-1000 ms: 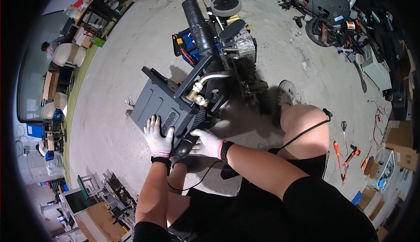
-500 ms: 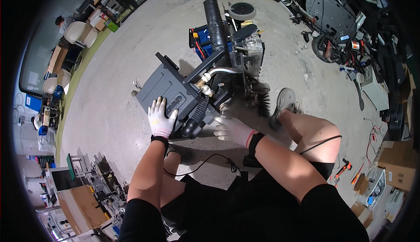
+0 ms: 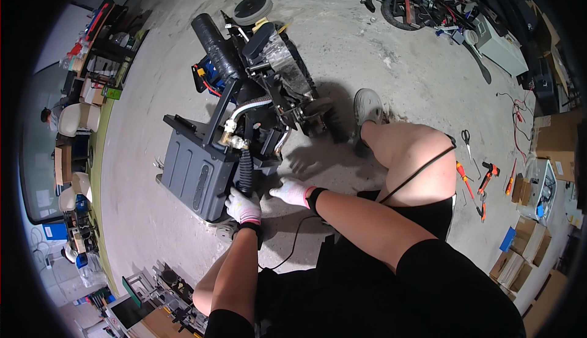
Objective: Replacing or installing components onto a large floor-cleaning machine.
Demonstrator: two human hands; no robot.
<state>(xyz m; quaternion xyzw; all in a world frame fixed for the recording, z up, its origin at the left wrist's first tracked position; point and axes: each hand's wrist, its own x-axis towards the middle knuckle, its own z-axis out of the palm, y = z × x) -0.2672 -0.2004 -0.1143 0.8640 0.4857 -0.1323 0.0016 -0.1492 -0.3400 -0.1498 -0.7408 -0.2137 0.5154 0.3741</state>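
Note:
A wheeled machine with a grey ribbed plastic housing stands tilted on the floor in front of me. A black corrugated hose runs down its near side from white-wrapped fittings. My left hand, in a white glove, is closed round the hose's lower end, covering the elbow there. My right hand, gloved too, hovers just right of the housing with its fingers stretched out and nothing in them. A thick black tube and a round brush belong to the machine's far and right parts.
Scissors, a red-yellow screwdriver and orange-handled tools lie on the floor to my right. Cardboard boxes stand beyond. Machine parts and a wheel are piled far right. Beige chairs line the left; a dark cable crosses near my feet.
My left hand has gone from lying flat on the grey housing to the hose's lower end. The machine now appears turned and further left in view. My right hand is apart from it.

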